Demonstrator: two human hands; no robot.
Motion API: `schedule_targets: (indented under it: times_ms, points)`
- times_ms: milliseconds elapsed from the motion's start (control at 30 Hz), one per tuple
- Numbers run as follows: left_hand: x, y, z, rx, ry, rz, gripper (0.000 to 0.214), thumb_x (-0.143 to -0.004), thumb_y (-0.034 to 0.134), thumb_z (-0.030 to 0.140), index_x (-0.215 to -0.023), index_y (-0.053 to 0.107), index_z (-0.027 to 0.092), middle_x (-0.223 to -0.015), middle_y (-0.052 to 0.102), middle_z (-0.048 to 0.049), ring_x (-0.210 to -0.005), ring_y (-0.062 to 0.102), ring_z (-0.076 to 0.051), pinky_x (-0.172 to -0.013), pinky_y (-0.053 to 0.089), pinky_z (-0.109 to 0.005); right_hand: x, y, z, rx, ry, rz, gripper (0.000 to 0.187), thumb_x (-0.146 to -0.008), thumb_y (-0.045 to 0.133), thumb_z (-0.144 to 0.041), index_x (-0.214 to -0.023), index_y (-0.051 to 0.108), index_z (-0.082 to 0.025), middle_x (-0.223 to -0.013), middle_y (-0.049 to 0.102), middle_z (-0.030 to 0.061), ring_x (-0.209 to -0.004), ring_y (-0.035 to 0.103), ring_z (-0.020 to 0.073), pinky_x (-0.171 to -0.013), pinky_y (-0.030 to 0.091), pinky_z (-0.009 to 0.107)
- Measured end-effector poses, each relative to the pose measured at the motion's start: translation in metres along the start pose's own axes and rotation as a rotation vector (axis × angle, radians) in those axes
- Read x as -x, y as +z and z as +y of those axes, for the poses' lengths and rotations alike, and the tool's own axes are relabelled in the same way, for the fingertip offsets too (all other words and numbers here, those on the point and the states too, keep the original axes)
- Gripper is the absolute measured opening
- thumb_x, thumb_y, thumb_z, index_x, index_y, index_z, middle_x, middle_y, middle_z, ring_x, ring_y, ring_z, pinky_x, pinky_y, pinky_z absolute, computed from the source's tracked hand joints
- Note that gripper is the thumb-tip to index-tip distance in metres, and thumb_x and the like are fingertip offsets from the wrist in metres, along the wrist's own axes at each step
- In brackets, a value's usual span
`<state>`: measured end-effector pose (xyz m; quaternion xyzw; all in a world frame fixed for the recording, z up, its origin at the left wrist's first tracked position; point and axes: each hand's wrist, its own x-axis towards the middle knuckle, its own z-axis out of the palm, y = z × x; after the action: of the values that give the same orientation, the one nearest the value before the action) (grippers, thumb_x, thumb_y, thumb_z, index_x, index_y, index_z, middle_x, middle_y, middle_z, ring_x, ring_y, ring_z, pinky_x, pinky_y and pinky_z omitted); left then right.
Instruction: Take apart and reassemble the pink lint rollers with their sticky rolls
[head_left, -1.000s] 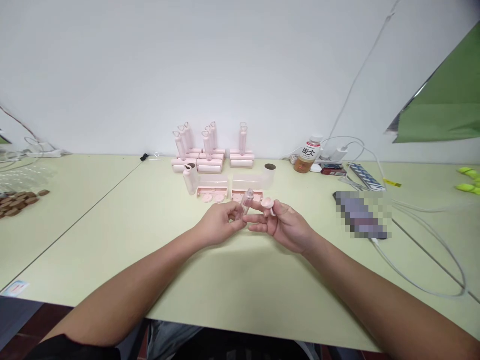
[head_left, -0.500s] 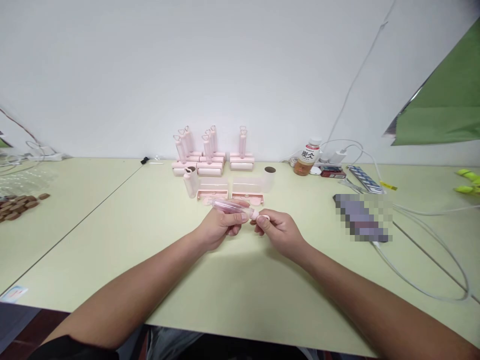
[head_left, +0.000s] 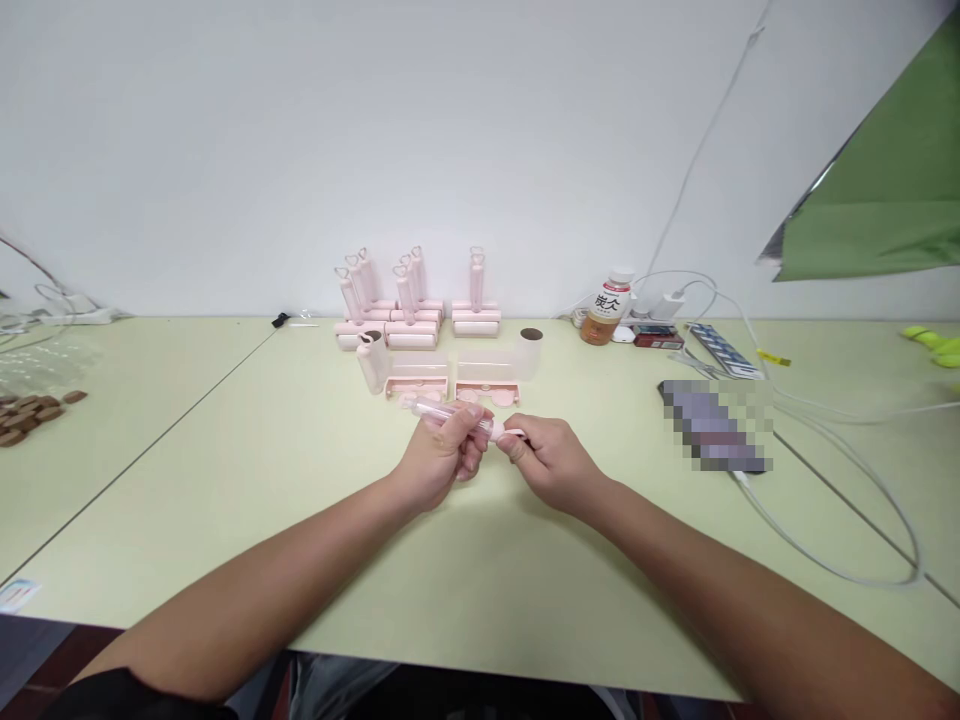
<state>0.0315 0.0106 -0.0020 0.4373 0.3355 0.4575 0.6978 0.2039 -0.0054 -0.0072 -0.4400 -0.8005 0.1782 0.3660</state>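
My left hand (head_left: 444, 452) is wrapped round a clear pink lint roller handle (head_left: 435, 409), which lies tilted across the fingers. My right hand (head_left: 553, 458) pinches the pale pink end piece (head_left: 513, 433) at the handle's right end, its thumb on top. Both hands are close together above the table. Just beyond them lie two open pink lint roller cases (head_left: 487, 391) with clear covers (head_left: 487, 364). A pink lint roller handle (head_left: 370, 365) stands at the left of these, near a paper roll (head_left: 531, 350) and another roll partly hidden behind it.
Several pink lint rollers (head_left: 414, 330) stand upright by the wall. To the right are a drink bottle (head_left: 606, 312), a blurred phone (head_left: 712, 425) and white cables (head_left: 832, 482). Brown pieces (head_left: 30, 415) lie at the far left of the pale green table (head_left: 225, 450).
The left thumb has shifted up onto the handle, and the end piece now sits closer against the handle's tube. The whole view has moved slightly.
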Motion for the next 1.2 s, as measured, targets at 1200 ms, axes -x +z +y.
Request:
schedule_targets:
  times_ms: [1200]
  points:
    - [-0.029, 0.003, 0.024, -1.837, 0.719, -0.341, 0.038, -0.099, 0.041, 0.047, -0.104, 0.062, 0.017, -0.093, 0.069, -0.0074, -0.086, 0.065, -0.024, -0.066, 0.044, -0.034, -0.005, -0.005, 0.021, -0.435, 0.304, 0.003, 0.063, -0.087, 0.04, -0.077, -0.059, 0.048, -0.022, -0.049, 0.05, -0.0022, -0.045, 0.047, 0.0126, -0.046, 0.04, 0.027]
